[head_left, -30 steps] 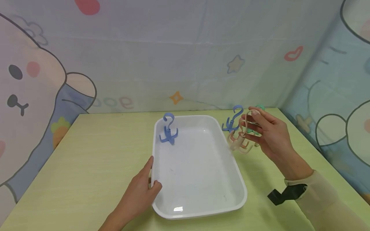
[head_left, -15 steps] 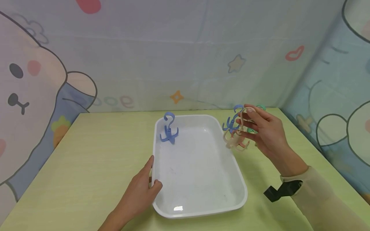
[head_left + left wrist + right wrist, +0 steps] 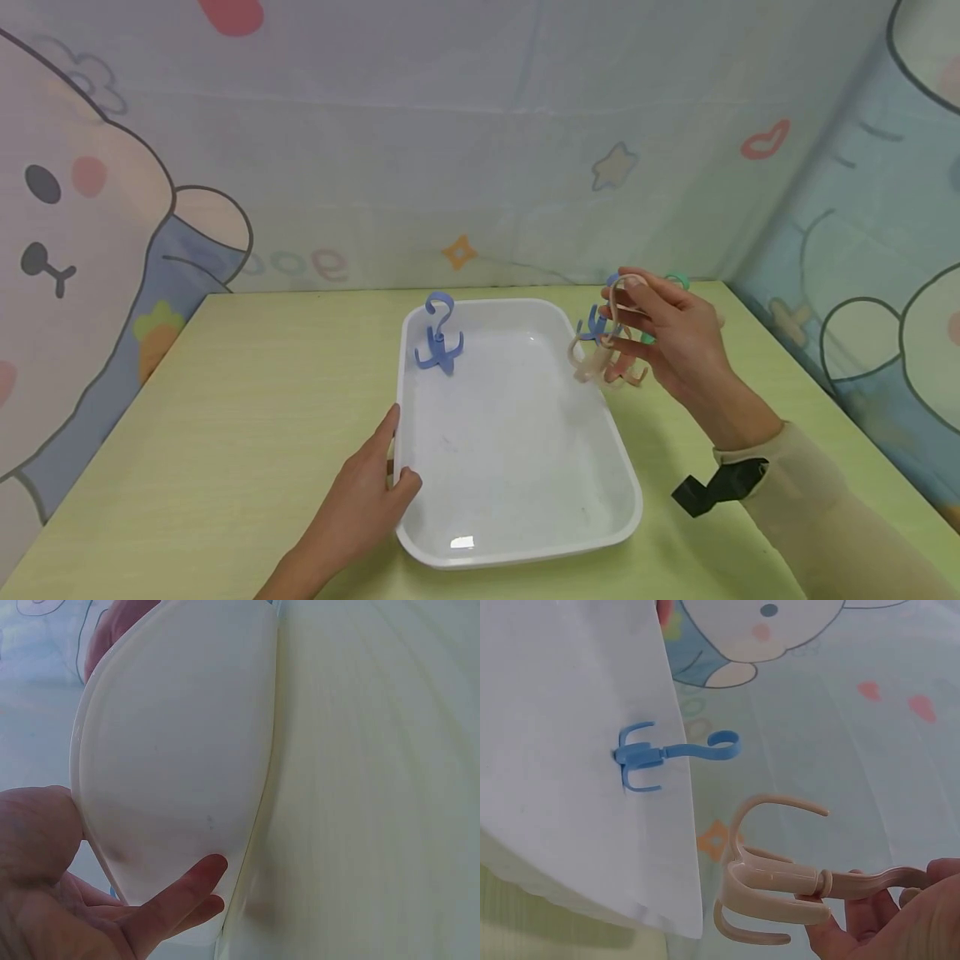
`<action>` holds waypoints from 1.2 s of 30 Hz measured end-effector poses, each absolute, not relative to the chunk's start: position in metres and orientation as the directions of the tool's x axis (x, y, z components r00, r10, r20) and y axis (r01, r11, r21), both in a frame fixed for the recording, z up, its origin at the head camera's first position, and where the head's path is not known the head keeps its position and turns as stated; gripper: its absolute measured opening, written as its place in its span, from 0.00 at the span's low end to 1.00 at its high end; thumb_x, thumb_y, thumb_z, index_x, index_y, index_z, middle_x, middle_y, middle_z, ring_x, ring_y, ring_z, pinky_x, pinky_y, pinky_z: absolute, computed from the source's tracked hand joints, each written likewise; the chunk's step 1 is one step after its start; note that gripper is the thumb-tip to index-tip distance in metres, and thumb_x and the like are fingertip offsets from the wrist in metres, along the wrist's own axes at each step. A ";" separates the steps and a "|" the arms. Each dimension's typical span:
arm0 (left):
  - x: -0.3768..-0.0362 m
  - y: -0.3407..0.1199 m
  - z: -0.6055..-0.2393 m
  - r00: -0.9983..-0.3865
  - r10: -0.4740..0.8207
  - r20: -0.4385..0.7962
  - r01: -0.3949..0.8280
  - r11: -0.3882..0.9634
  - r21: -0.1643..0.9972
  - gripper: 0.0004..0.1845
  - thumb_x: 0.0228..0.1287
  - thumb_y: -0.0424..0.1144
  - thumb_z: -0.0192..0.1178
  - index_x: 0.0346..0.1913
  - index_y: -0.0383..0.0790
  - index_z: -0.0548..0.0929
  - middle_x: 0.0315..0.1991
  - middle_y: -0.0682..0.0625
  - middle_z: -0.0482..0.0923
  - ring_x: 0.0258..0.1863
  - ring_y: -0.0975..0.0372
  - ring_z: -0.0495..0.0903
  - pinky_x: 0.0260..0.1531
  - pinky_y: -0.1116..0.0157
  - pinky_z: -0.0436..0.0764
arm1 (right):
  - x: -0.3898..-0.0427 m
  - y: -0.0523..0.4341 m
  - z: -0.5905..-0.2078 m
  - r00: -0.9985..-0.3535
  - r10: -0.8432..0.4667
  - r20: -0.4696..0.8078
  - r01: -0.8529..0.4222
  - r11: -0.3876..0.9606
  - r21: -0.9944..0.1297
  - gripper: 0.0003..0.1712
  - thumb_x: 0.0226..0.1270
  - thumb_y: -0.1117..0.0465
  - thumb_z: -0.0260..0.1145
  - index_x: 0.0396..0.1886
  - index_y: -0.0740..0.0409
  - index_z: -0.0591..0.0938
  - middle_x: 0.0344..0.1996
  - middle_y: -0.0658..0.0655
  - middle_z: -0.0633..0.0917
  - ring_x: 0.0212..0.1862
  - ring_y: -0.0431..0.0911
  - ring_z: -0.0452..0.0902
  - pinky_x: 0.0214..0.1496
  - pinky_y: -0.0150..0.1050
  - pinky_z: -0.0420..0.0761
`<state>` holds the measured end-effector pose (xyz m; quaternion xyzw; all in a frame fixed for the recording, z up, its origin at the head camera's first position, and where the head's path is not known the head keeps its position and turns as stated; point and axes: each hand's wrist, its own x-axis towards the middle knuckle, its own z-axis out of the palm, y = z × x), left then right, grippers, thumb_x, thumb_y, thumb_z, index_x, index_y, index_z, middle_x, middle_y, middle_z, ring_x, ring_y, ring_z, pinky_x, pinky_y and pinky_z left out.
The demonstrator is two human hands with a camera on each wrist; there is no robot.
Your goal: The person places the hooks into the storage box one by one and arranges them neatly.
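Observation:
In the head view my right hand (image 3: 678, 342) pinches a beige multi-prong hook (image 3: 596, 360) by its curved top, over the right rim of a white tray (image 3: 517, 450). The right wrist view shows this beige hook (image 3: 772, 881) with its prongs spread and my fingers around its hanger end. My left hand (image 3: 360, 492) grips the tray's left side, thumb over the rim. Seen from the left wrist, its fingers (image 3: 187, 889) lie on the tray's outer wall. A blue hook (image 3: 438, 346) stands inside the tray at the far left corner.
Behind my right hand, beyond the tray's right side, are another blue hook (image 3: 592, 323), a pink hook (image 3: 626, 368) and a green hook (image 3: 677, 280), partly hidden. The pale green table (image 3: 285, 375) meets a printed cloth backdrop (image 3: 375, 167).
My right hand has moved left with the beige hook, from beside the tray to over its right rim. The left hand and the tray have stayed put.

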<state>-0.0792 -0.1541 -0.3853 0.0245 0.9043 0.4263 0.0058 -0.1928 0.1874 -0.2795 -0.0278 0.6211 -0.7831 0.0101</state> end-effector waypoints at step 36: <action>-0.076 -0.153 -0.383 -0.999 0.047 0.017 0.043 0.623 0.781 0.45 0.65 0.34 0.54 0.84 0.32 0.53 0.80 0.35 0.65 0.58 0.46 0.87 0.52 0.55 0.87 | -0.203 0.149 -0.281 -0.998 -0.066 -0.010 0.026 -0.255 -0.967 0.22 0.72 0.51 0.70 0.63 0.51 0.83 0.40 0.47 0.91 0.45 0.43 0.89 0.41 0.39 0.91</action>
